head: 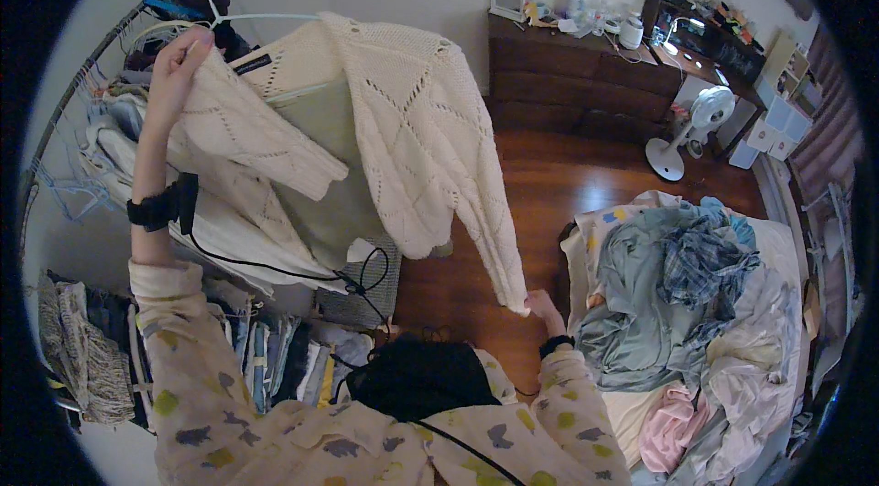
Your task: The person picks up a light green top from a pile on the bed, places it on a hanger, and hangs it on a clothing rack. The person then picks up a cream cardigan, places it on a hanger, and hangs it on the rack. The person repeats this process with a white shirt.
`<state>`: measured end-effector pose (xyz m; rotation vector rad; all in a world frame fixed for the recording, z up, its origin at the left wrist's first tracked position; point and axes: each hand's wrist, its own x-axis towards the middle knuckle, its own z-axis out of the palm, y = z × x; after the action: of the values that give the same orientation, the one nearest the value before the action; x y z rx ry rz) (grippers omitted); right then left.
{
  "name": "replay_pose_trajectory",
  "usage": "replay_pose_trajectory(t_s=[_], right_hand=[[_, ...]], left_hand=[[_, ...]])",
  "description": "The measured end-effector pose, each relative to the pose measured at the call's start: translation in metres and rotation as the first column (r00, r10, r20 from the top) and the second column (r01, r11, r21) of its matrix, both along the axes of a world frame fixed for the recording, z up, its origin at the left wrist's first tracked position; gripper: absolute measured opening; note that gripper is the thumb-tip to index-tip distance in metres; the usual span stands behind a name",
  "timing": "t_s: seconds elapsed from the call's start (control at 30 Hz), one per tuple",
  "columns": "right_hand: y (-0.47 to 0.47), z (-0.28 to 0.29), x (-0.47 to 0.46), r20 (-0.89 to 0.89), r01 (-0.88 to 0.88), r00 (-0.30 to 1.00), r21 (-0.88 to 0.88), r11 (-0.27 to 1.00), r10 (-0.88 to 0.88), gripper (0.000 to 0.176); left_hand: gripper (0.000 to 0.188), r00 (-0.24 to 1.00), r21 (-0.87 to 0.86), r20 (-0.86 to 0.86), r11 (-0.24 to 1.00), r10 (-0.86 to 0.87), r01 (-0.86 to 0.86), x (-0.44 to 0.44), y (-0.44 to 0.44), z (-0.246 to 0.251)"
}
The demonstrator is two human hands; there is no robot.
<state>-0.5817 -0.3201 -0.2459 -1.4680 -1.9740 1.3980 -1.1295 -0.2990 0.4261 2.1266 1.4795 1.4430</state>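
A cream openwork knit cardigan point(412, 108) hangs from a pale hanger point(264, 17) in front of me, over a sage-green garment point(323, 163). My left hand point(180, 70) is raised at its left shoulder, with the fingers closed on the knit near the hanger. Lower on the right, my right hand point(544, 311) pinches the cuff of the long sleeve and draws that sleeve down and outward. The other sleeve point(268, 132) falls loosely across the cardigan's front. A dark label shows inside the neckline.
A clothes rail point(82, 77) with packed garments and bare blue hangers point(79, 190) runs along the left. Folded clothes point(275, 355) stand below. A bed at right bears heaped clothes point(645, 300). A white fan point(687, 129) stands before a dark dresser point(577, 74). Black cable point(275, 269) trails from my wrist.
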Motion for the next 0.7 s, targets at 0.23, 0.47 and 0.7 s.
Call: replay_pose_trajectory(t_s=[0.23,0.47,0.7], right_hand=[[-0.013,-0.027,-0.015,-0.152,0.195,0.949,-0.407,0.892,-0.277,0.025],[0.011,-0.022,-0.009,-0.367,0.140,0.059,-0.918,0.372,-0.928,0.036],[0.118,0.085,0.050,-0.817,0.771,0.341,-0.041,0.636,-0.465,0.039]], left_hand=[[0.016,0.997,-0.019,-0.079,1.000,-0.023,0.022,-0.003,-0.002,0.002],[0.014,0.992,-0.035,-0.073,0.994,-0.102,0.100,0.020,-0.020,-0.005],[0.017,0.983,-0.043,-0.143,0.993,-0.115,0.110,0.038,-0.034,-0.029]])
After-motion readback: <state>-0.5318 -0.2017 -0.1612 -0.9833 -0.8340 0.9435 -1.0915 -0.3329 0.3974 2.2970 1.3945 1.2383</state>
